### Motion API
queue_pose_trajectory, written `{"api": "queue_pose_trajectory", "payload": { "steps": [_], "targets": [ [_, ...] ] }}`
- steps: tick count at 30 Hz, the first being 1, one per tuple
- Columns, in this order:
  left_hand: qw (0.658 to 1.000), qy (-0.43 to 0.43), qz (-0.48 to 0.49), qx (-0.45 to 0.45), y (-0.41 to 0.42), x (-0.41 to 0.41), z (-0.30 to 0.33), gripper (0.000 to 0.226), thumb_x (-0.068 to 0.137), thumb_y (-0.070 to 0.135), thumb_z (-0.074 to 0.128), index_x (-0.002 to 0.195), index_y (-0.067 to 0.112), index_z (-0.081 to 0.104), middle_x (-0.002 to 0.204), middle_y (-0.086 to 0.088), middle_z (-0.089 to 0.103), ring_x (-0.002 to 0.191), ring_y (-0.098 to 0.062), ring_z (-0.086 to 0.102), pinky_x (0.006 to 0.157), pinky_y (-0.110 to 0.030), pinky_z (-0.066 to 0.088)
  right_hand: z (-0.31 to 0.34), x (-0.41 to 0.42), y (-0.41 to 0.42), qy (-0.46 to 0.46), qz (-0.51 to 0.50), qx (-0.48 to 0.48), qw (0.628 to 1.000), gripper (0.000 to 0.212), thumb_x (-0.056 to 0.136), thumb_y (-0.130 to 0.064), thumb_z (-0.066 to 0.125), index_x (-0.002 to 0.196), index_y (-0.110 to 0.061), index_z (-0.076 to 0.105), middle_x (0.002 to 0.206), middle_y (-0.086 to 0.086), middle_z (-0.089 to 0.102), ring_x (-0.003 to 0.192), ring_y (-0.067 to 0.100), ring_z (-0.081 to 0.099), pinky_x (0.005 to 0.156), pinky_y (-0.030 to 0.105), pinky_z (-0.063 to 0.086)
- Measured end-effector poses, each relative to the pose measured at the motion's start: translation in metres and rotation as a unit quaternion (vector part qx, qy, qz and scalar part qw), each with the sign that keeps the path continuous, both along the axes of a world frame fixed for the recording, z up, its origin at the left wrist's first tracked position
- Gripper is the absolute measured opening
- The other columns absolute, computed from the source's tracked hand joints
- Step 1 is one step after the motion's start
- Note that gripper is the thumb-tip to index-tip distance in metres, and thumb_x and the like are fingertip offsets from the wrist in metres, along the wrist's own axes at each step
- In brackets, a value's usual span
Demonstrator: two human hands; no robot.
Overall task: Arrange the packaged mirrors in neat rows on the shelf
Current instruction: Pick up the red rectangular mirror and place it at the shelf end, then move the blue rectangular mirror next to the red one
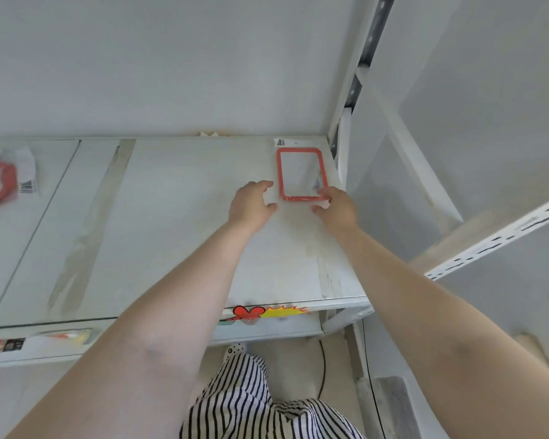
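Two hands flank the packaged mirror point(301, 174) at twelve o'clock: left hand point(252, 205) loosely curled beside it, right hand point(336, 207) pinching its corner

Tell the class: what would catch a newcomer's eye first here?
First, the red-framed packaged mirror lying flat in the back right corner of the white shelf, with the left hand and right hand at its near end. Next, another red packaged item at the far left.
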State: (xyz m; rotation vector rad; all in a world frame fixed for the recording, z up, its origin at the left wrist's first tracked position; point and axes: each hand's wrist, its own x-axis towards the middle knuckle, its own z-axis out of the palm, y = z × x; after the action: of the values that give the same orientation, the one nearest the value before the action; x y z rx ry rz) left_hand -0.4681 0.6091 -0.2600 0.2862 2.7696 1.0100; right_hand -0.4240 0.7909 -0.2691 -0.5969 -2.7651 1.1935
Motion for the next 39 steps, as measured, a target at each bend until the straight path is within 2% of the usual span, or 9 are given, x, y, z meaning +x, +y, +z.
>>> {"api": "queue_pose_trajectory", "payload": {
  "steps": [4, 7, 12, 17, 29, 33, 39],
  "targets": [
    [0.995, 0.012, -0.071, -0.072, -0.035, 0.057, 0.020, 0.059, 0.084, 0.023, 0.063, 0.140, 0.021, 0.045, 0.138, -0.007, 0.051, 0.128, -0.028, 0.045, 0.106, -0.034, 0.038, 0.015, 0.050, -0.026, -0.017, 0.072, 0.046, 0.996, 0.044, 0.085, -0.021, 0.069, 0.128, -0.019, 0.057, 0.131, 0.003, 0.057, 0.125, 0.021, 0.050, 0.099, 0.025, 0.039],
    [0.992, 0.028, -0.084, -0.095, -0.065, 0.094, 0.026, 0.058, 0.083, 0.021, 0.064, 0.138, 0.021, 0.046, 0.139, -0.003, 0.052, 0.129, -0.026, 0.046, 0.107, -0.032, 0.036, 0.020, 0.082, -0.048, -0.006, 0.121, 0.083, 0.989, 0.045, 0.084, -0.021, 0.069, 0.127, -0.018, 0.057, 0.131, 0.004, 0.057, 0.126, 0.023, 0.046, 0.101, 0.029, 0.038],
    [0.993, 0.034, -0.067, -0.087, -0.110, 0.138, 0.022, 0.056, 0.084, 0.022, 0.061, 0.138, 0.022, 0.046, 0.139, -0.001, 0.052, 0.129, -0.024, 0.046, 0.107, -0.033, 0.037, 0.025, 0.130, -0.090, 0.017, 0.155, 0.095, 0.983, 0.045, 0.084, -0.021, 0.068, 0.128, -0.019, 0.058, 0.130, -0.001, 0.057, 0.123, 0.020, 0.047, 0.095, 0.027, 0.040],
    [0.993, 0.052, -0.069, -0.085, -0.162, 0.166, 0.015, 0.057, 0.084, 0.024, 0.062, 0.139, 0.022, 0.046, 0.140, -0.001, 0.051, 0.127, -0.024, 0.048, 0.106, -0.035, 0.039, 0.024, 0.160, -0.150, 0.028, 0.169, 0.104, 0.980, 0.046, 0.084, -0.021, 0.068, 0.129, -0.018, 0.058, 0.130, 0.000, 0.058, 0.123, 0.022, 0.047, 0.096, 0.029, 0.041],
    [0.997, 0.034, -0.040, -0.057, -0.353, 0.240, 0.000, 0.053, 0.081, 0.024, 0.064, 0.133, 0.021, 0.052, 0.132, -0.006, 0.057, 0.120, -0.028, 0.053, 0.098, -0.036, 0.044, 0.018, 0.242, -0.343, 0.004, 0.180, 0.132, 0.975, 0.046, 0.082, -0.022, 0.067, 0.127, -0.017, 0.059, 0.126, 0.003, 0.060, 0.119, 0.028, 0.049, 0.092, 0.035, 0.046],
    [0.998, 0.033, -0.009, -0.044, -0.397, 0.259, 0.002, 0.053, 0.078, 0.018, 0.066, 0.130, 0.020, 0.055, 0.126, -0.009, 0.060, 0.116, -0.030, 0.056, 0.096, -0.037, 0.046, 0.018, 0.256, -0.379, -0.009, 0.199, 0.137, 0.970, 0.048, 0.083, -0.024, 0.068, 0.130, -0.019, 0.057, 0.131, 0.003, 0.057, 0.125, 0.028, 0.046, 0.097, 0.038, 0.044],
    [0.997, 0.030, 0.020, -0.067, -0.429, 0.270, -0.002, 0.054, 0.078, 0.023, 0.065, 0.131, 0.022, 0.053, 0.119, -0.010, 0.061, 0.112, -0.032, 0.056, 0.092, -0.040, 0.047, 0.014, 0.256, -0.414, -0.008, 0.230, 0.120, 0.966, 0.048, 0.082, -0.023, 0.069, 0.128, -0.018, 0.058, 0.126, 0.005, 0.059, 0.121, 0.029, 0.049, 0.095, 0.036, 0.044]
  ]
}}
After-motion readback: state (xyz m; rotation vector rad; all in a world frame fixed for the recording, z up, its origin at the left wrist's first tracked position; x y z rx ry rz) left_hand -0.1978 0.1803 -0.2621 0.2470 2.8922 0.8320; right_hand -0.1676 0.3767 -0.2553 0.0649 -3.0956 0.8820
